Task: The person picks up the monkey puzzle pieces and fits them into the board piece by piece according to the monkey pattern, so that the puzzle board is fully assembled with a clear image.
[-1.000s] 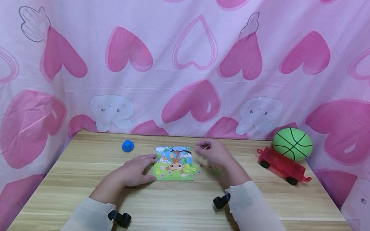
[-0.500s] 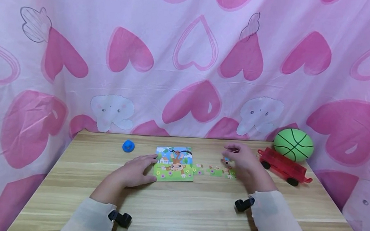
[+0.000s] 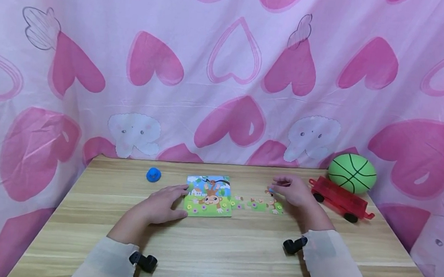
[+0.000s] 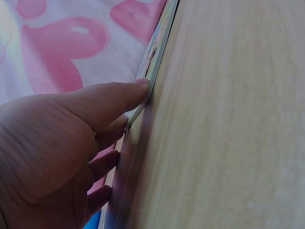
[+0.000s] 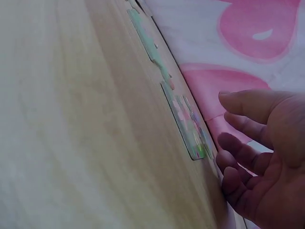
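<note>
Where the head view looks: monkey puzzle on the table, 3 o'clock of the left hand; loose pieces trail from its 3 o'clock side, the right hand at their 2 o'clock.
Left wrist, puzzle edge: thumb touching, fingers spread rather than pinching; light pressure should prevent sliding.
Right wrist, loose pieces: fingers spread nearby, nothing gripped; taking 1 thin piece by its edges seems surest.

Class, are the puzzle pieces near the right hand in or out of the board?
Out: the puzzle pieces lie on the table, apart from the board.
</note>
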Tool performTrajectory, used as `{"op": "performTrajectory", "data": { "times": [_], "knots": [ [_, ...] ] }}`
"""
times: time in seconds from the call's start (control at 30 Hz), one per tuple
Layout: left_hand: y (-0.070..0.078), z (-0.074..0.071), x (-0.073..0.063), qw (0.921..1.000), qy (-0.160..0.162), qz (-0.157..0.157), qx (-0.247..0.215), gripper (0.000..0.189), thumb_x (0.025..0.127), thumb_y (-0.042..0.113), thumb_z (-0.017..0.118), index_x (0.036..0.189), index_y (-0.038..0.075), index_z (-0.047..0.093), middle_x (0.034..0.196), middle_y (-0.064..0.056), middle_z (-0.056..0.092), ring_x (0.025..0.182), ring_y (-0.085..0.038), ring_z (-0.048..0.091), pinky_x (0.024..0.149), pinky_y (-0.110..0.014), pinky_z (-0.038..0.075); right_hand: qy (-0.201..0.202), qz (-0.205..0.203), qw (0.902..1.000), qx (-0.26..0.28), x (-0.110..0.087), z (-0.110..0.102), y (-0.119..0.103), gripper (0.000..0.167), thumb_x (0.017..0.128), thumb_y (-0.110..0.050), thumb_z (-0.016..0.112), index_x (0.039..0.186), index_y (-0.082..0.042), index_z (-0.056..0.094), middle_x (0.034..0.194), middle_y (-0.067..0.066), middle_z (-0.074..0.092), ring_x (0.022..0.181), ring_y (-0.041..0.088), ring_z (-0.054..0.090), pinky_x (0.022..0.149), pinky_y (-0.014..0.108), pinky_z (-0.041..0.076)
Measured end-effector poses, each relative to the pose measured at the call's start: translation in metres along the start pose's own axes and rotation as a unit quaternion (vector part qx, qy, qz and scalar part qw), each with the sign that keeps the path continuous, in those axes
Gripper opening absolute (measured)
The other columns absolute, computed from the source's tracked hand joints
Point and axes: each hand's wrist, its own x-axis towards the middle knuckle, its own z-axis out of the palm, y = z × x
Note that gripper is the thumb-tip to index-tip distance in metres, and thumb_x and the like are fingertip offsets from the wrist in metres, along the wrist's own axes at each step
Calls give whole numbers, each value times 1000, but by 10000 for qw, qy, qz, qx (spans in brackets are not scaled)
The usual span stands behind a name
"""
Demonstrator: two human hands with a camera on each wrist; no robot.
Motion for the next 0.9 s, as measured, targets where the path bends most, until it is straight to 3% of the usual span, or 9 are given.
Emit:
{"op": "performTrajectory", "data": {
  "times": [0.27,0.53,0.9],
  "knots": [
    [-2,1,0,10000,26,17,-65,76,96,49,78,160,20,51,175,0,38,163,-35,33,130,-68,29,-135,-147,9998,-80,3,2,6,43,98,-25,79,137,-7,70,132,18,72,122,34,66,111,53,53],
    [-3,2,0,10000,46,50,-53,76,95,49,78,160,20,52,175,1,39,163,-35,33,130,-68,30,-130,215,9997,-77,4,5,6,43,95,-16,82,136,-10,71,137,18,69,123,33,63,111,53,52],
    [-2,1,-1,9999,51,57,-70,76,95,50,78,160,20,51,175,2,39,163,-34,33,130,-68,30,-107,286,9994,-170,4,5,5,44,94,-16,82,136,-10,72,138,18,68,124,34,61,114,56,50]
  ]
}}
